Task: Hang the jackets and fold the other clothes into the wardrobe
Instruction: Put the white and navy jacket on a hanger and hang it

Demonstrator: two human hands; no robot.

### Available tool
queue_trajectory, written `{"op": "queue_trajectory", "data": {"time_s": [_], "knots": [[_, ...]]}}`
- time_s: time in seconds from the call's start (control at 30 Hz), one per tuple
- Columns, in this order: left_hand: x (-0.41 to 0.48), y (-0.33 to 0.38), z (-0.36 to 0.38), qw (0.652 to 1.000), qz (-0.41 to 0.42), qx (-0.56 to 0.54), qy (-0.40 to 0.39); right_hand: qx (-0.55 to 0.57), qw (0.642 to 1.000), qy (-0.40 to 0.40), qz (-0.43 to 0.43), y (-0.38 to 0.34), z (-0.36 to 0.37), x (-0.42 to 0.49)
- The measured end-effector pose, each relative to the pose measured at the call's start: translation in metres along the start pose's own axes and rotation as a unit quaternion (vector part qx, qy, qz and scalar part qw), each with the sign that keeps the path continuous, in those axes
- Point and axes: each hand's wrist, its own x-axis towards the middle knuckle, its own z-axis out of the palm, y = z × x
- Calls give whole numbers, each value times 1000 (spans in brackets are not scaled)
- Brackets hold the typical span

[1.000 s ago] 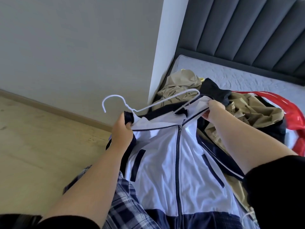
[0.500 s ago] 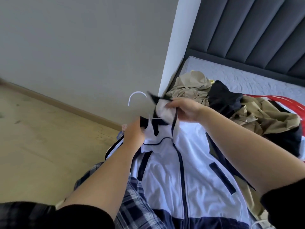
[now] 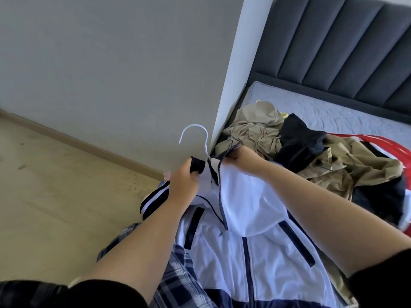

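A white zip jacket with navy trim (image 3: 251, 218) hangs in front of me, half unzipped. A white wire hanger (image 3: 195, 134) sticks up out of its neck; only the hook shows, the rest is hidden inside the jacket. My left hand (image 3: 184, 181) grips the dark collar on the left side of the neck. My right hand (image 3: 242, 158) pinches the right collar edge by the zip, just right of the hook. The right front panel is folded over towards the zip.
A heap of khaki clothes (image 3: 251, 127) and a black garment (image 3: 300, 141) lies on the grey bed (image 3: 333, 112), with a red basket rim (image 3: 389, 145) at the right. A white wall corner (image 3: 231, 85) stands just behind the hanger. Wooden floor (image 3: 44, 185) spreads to the left.
The hanger's arms have gone inside the jacket's neck; only the hook shows now. My right hand moved left to the collar beside the hook, pulling the right panel over.
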Motion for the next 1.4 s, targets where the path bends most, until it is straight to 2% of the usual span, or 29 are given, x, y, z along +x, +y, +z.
{"op": "queue_trajectory", "data": {"time_s": [0.13,0.23,0.33,0.57,0.7,0.8,0.87,0.93,1.0,1.07,1.13,1.2,1.23,1.3,1.33,1.37,1.4], "knots": [[14,20,-21,998,34,4,54,22,997,73,-16,-27,-8,1],[39,48,-55,994,67,42,81,105,984,141,-30,-57,-32,0],[66,87,-101,982,129,85,113,161,959,228,-55,-94,-63,-1],[97,199,-216,929,245,143,236,181,884,410,-130,-201,-159,-16],[95,257,-276,896,267,149,322,187,861,442,-168,-263,-212,-29],[84,284,-316,848,279,194,407,205,851,445,-189,-299,-240,-39],[73,292,-332,832,287,152,449,242,840,437,-213,-318,-249,-46],[62,285,-335,848,279,40,449,272,825,438,-231,-334,-252,-50],[57,261,-332,914,206,-7,350,285,833,415,-231,-346,-248,-50],[54,229,-332,975,84,32,205,299,852,363,-230,-354,-237,-50],[49,205,-341,984,26,103,146,330,857,317,-237,-357,-219,-50],[36,196,-356,955,67,234,170,346,852,299,-254,-356,-200,-51],[30,195,-363,919,138,302,214,348,851,296,-258,-354,-192,-50],[20,197,-380,843,265,331,330,331,861,301,-242,-350,-181,-44],[19,199,-390,816,281,325,386,322,867,305,-225,-348,-176,-41],[19,200,-401,805,252,334,421,318,872,310,-207,-347,-172,-40],[20,200,-412,815,168,364,418,319,872,315,-194,-347,-168,-40]]}}
